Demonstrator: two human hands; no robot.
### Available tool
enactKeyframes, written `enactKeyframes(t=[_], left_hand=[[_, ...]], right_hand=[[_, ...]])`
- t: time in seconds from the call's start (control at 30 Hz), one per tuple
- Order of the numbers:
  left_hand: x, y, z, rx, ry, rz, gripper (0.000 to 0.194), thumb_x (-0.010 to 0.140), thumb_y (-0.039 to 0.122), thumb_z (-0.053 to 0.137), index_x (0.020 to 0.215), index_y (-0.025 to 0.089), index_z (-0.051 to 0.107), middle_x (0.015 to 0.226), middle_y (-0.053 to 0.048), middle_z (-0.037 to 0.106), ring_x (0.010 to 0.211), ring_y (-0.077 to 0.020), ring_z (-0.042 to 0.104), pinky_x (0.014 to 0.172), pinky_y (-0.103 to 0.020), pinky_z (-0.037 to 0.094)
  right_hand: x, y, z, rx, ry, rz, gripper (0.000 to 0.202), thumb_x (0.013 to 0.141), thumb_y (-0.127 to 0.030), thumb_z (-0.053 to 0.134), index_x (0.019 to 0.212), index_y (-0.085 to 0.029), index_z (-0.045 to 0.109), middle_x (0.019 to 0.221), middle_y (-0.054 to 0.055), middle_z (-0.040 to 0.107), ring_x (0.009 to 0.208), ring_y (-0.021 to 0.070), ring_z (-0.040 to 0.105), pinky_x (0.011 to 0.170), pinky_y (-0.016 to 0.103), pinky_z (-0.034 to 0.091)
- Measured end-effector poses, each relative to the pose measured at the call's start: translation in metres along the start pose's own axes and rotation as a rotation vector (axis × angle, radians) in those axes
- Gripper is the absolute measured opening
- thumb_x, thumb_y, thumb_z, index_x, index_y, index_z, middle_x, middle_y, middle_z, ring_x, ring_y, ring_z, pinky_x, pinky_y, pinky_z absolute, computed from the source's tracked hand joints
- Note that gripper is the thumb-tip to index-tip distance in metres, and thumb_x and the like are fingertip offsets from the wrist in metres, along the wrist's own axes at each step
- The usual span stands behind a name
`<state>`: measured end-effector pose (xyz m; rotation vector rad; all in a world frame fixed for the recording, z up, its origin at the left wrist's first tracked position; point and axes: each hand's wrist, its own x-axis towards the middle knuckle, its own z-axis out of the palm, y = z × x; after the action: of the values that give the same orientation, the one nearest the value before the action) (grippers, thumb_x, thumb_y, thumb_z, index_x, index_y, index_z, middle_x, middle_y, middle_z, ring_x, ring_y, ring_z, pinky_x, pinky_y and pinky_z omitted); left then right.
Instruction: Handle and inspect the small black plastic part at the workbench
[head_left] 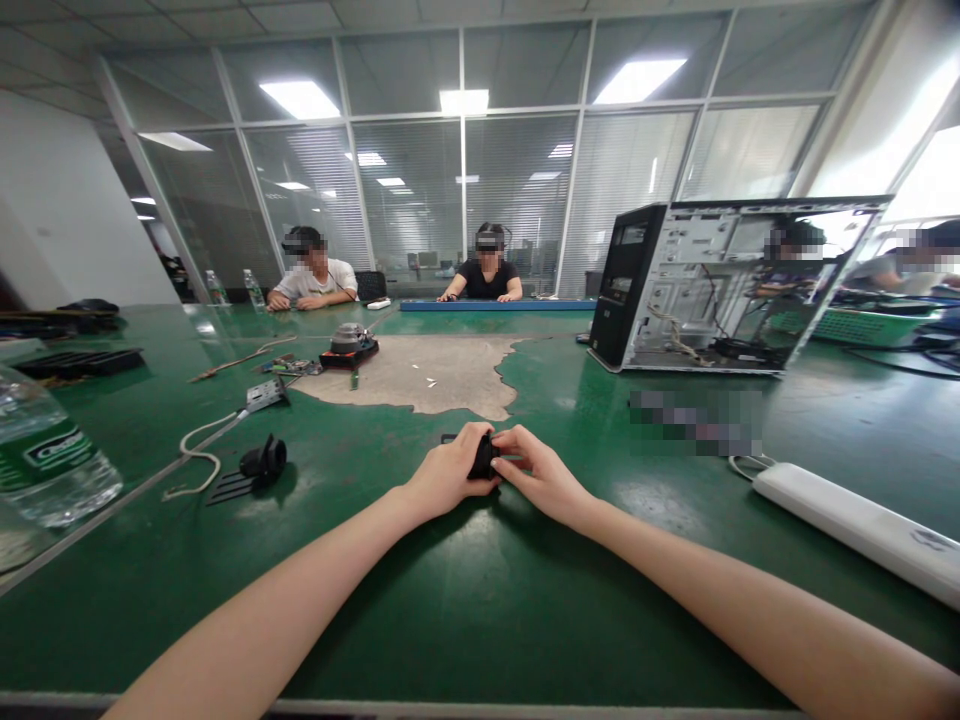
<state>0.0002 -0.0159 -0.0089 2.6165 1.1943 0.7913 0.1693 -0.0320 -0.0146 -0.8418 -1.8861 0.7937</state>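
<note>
Just above the green table, my left hand (454, 468) is closed round a small black plastic part (483, 456), its fingers over the top and thumb beneath. My right hand (534, 470) meets it from the right, thumb and fingertips pinching the part's right side. Much of the part is covered by my fingers, so its exact kind does not show. To the left lies a black plastic piece (262, 460) with a round body and long flat prongs. Behind it is a small metal bracket (266, 395) with a pale cable (199, 450).
An open computer case (630, 290) stands at right, a white power strip (855, 530) nearer me. A water bottle (52, 450) stands at left. Beyond the bare tan patch (450, 370) sits a heatsink fan (349, 343). Two people (489, 270) sit across the table; others are at right.
</note>
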Motion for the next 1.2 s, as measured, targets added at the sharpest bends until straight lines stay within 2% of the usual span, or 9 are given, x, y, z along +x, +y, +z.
enactKeyframes(t=[0.1, 0.2, 0.33, 0.53, 0.73, 0.87, 0.97, 1.1, 1.2], left_hand=[[0.0, 0.0, 0.0, 0.019, 0.005, 0.008, 0.054, 0.07, 0.032, 0.06, 0.114, 0.024, 0.031, 0.112, -0.005, 0.047, 0.086, -0.0227, 0.058, 0.071, -0.033, 0.046], [0.0, -0.001, 0.0, 0.031, 0.001, 0.025, 0.053, 0.07, 0.033, 0.059, 0.114, 0.023, 0.031, 0.111, -0.005, 0.048, 0.087, -0.0234, 0.058, 0.071, -0.034, 0.046], [0.0, -0.001, 0.0, 0.031, -0.001, 0.027, 0.055, 0.07, 0.032, 0.059, 0.115, 0.022, 0.03, 0.111, -0.006, 0.048, 0.086, -0.024, 0.059, 0.07, -0.034, 0.046], [0.001, -0.001, 0.001, 0.043, 0.001, 0.026, 0.056, 0.07, 0.034, 0.059, 0.115, 0.023, 0.029, 0.113, -0.006, 0.047, 0.086, -0.0243, 0.059, 0.071, -0.035, 0.047], [0.002, 0.0, -0.001, 0.036, -0.01, 0.027, 0.054, 0.07, 0.034, 0.059, 0.114, 0.023, 0.03, 0.112, -0.005, 0.048, 0.089, -0.0238, 0.058, 0.073, -0.034, 0.046], [0.001, 0.0, -0.001, 0.044, -0.016, 0.016, 0.054, 0.07, 0.034, 0.059, 0.114, 0.023, 0.03, 0.111, -0.005, 0.048, 0.085, -0.0234, 0.059, 0.07, -0.033, 0.047], [0.0, 0.0, -0.001, 0.042, -0.011, 0.014, 0.054, 0.07, 0.034, 0.059, 0.114, 0.023, 0.03, 0.11, -0.004, 0.048, 0.084, -0.0233, 0.059, 0.07, -0.033, 0.046], [0.001, -0.001, 0.0, 0.036, -0.001, 0.024, 0.056, 0.07, 0.035, 0.06, 0.115, 0.023, 0.029, 0.111, -0.005, 0.048, 0.088, -0.0238, 0.058, 0.071, -0.034, 0.046], [0.001, -0.001, 0.0, 0.035, -0.004, 0.031, 0.055, 0.07, 0.035, 0.06, 0.114, 0.022, 0.03, 0.111, -0.005, 0.047, 0.089, -0.0236, 0.058, 0.072, -0.033, 0.046]], right_hand=[[0.003, 0.004, 0.001, 0.062, 0.01, 0.072, 0.02, 0.077, -0.026, 0.053, 0.094, -0.021, 0.045, 0.096, 0.003, 0.052, 0.091, 0.0163, 0.056, 0.075, 0.032, 0.052], [0.004, 0.005, 0.0, 0.084, -0.004, 0.13, 0.024, 0.076, -0.027, 0.054, 0.097, -0.02, 0.044, 0.098, 0.004, 0.053, 0.093, 0.0168, 0.055, 0.078, 0.034, 0.05], [0.003, 0.004, -0.003, 0.164, -0.056, 0.1, 0.024, 0.073, -0.026, 0.059, 0.093, -0.02, 0.046, 0.096, 0.002, 0.053, 0.092, 0.0163, 0.056, 0.079, 0.033, 0.048], [0.008, 0.001, -0.004, 0.238, 0.017, 0.162, 0.021, 0.072, -0.032, 0.059, 0.085, -0.018, 0.05, 0.083, 0.0, 0.056, 0.077, 0.0143, 0.059, 0.073, 0.031, 0.048], [0.01, 0.008, -0.003, 0.224, 0.012, 0.284, 0.026, 0.072, -0.034, 0.059, 0.091, -0.018, 0.051, 0.089, 0.003, 0.057, 0.081, 0.0156, 0.058, 0.075, 0.034, 0.048], [0.006, 0.003, -0.004, 0.215, -0.031, 0.188, 0.027, 0.069, -0.028, 0.062, 0.091, -0.02, 0.049, 0.092, 0.002, 0.055, 0.083, 0.0159, 0.058, 0.072, 0.031, 0.049], [0.005, -0.001, -0.005, 0.216, -0.01, 0.136, 0.026, 0.068, -0.026, 0.063, 0.089, -0.02, 0.049, 0.093, 0.001, 0.054, 0.088, 0.0166, 0.057, 0.074, 0.03, 0.047], [0.009, 0.002, -0.004, 0.228, 0.034, 0.184, 0.022, 0.07, -0.03, 0.062, 0.085, -0.019, 0.05, 0.086, 0.001, 0.056, 0.079, 0.0147, 0.058, 0.073, 0.031, 0.047], [0.011, 0.007, -0.003, 0.245, 0.028, 0.247, 0.026, 0.07, -0.031, 0.062, 0.09, -0.019, 0.05, 0.09, 0.002, 0.056, 0.08, 0.0151, 0.057, 0.071, 0.031, 0.048]])
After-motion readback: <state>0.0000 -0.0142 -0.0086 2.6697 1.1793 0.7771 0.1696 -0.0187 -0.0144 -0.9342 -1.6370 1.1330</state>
